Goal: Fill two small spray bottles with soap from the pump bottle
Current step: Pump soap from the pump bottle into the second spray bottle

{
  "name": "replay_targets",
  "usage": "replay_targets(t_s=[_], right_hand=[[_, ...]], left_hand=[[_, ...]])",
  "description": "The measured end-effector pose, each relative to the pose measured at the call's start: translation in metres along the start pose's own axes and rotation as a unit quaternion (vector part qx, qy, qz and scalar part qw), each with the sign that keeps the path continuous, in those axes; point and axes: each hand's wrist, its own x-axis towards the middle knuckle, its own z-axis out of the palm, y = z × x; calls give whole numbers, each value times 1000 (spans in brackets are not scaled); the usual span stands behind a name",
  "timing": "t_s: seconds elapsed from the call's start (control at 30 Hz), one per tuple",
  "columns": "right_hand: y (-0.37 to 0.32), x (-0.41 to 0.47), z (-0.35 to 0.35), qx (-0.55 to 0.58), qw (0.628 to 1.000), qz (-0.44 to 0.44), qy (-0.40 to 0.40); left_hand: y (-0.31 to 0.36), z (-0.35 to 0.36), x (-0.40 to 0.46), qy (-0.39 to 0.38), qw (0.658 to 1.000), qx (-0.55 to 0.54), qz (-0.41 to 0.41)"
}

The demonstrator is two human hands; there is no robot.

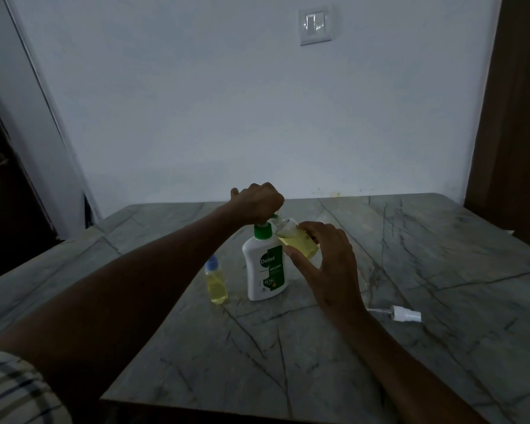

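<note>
1. Pressing down on the pump bottle (265,264) in the middle of the frame, my left hand (257,203) is curled over the green pump top, so I think soap is going out of the spout.
2. My right hand (328,258) holds the open spray bottle (296,237) tipped, with its mouth right at the spout, so the soap can drop in. My fingers and thumb wrap round it. It looks about half full of yellow soap.
3. The other spray bottle (216,284) stands capped just left of the pump bottle and looks full.
4. A white spray top (406,313) lies on the counter (441,270) at the right, waiting to go back on.
</note>
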Motion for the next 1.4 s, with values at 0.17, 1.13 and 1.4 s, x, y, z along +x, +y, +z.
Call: replay_targets(t_s=[0.17, 1.13, 1.4], right_hand=[[0, 1, 1, -1, 1000, -1, 3], [-1, 0, 0, 4, 1000, 9, -2], [-2, -1, -1, 5, 1000, 6, 5]], left_hand=[[-1, -5, 3, 7, 999, -33, -20], [2, 3, -1, 0, 1000, 3, -15], [-5, -1, 2, 7, 999, -44, -27]])
